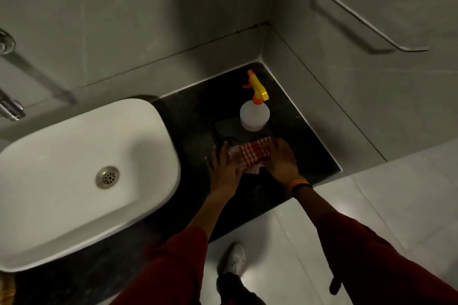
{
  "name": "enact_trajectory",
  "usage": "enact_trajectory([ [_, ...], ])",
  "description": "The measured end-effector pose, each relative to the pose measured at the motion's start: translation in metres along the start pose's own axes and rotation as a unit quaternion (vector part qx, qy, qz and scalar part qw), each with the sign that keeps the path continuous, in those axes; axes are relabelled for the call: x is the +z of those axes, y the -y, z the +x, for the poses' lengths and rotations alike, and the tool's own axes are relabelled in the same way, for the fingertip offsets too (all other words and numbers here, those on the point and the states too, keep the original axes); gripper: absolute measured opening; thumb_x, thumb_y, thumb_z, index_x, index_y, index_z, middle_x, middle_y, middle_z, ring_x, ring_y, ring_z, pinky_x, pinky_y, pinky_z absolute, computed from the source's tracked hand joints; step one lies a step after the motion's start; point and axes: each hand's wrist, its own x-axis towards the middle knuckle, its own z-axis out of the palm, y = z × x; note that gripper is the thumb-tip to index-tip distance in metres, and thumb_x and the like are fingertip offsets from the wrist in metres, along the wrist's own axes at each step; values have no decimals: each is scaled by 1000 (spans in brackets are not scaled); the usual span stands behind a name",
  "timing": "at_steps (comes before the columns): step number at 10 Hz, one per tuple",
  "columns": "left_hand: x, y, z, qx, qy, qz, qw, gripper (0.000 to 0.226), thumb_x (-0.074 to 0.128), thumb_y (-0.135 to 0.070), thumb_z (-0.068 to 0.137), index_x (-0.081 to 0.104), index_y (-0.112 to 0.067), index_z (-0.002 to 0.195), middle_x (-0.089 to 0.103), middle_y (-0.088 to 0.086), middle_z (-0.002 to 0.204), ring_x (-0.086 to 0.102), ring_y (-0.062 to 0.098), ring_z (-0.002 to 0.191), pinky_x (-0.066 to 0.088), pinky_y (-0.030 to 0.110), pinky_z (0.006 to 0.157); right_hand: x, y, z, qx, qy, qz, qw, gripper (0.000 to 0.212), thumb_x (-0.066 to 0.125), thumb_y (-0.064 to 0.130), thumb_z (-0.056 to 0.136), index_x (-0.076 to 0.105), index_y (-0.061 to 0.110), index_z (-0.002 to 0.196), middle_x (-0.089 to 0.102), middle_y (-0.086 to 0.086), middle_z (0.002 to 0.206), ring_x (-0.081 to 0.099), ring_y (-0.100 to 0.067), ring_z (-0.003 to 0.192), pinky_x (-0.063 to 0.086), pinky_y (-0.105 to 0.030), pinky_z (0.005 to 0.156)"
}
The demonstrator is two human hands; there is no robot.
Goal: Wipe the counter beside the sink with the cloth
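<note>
2 bare hands press on a red-and-white checked cloth (247,155) that lies bunched on a black counter (188,116), and we take the white sink (74,156) as our landmark. The cloth sits on the counter to the right of the sink, apart from its rim. We see the left hand (224,168) laid flat on the cloth's sink-side end, fingers spread and pointing away from the person, palm down rather than curled around the fabric. The right hand (281,160) lies on the end farther from the sink, fingers bent over the cloth's edge; we cannot tell whether it pinches the fabric or only presses it. The middle of the cloth shows between the 2 hands, and a pale corner pokes out below them, toward the person. An orange band (298,184) circles the right wrist, and both arms wear dark red sleeves (173,262). Beyond the cloth, farther right of the sink and toward the wall corner, stands 1 clear spray bottle (254,116) with a yellow and orange trigger head. It rests on a dark mat, close to the cloth.
</note>
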Motion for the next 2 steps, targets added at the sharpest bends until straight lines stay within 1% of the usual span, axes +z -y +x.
enact_trajectory([
  [1, -6, 1, -5, 23, 11, 48, 999, 54, 39, -38, 104, 24, -28, 155, -2, 5, 169, -9, 37, 154, -3, 64, 123, 0, 15, -7, 0, -44, -19, 999, 55, 57, 23, 96, 42, 1, 143, 35, -24, 152, 38, -42, 138, 41, -48, 111],
  [2, -24, 3, -6, 72, -40, 63, 995, 60, 32, -41, 102, 18, -22, 157, 5, 11, 168, -2, 36, 155, 7, 61, 125, -8, 32, -6, -28, -131, 45, 990, 46, 64, 23, 92, 55, -1, 131, 44, -25, 146, 43, -44, 135, 42, -55, 110],
])
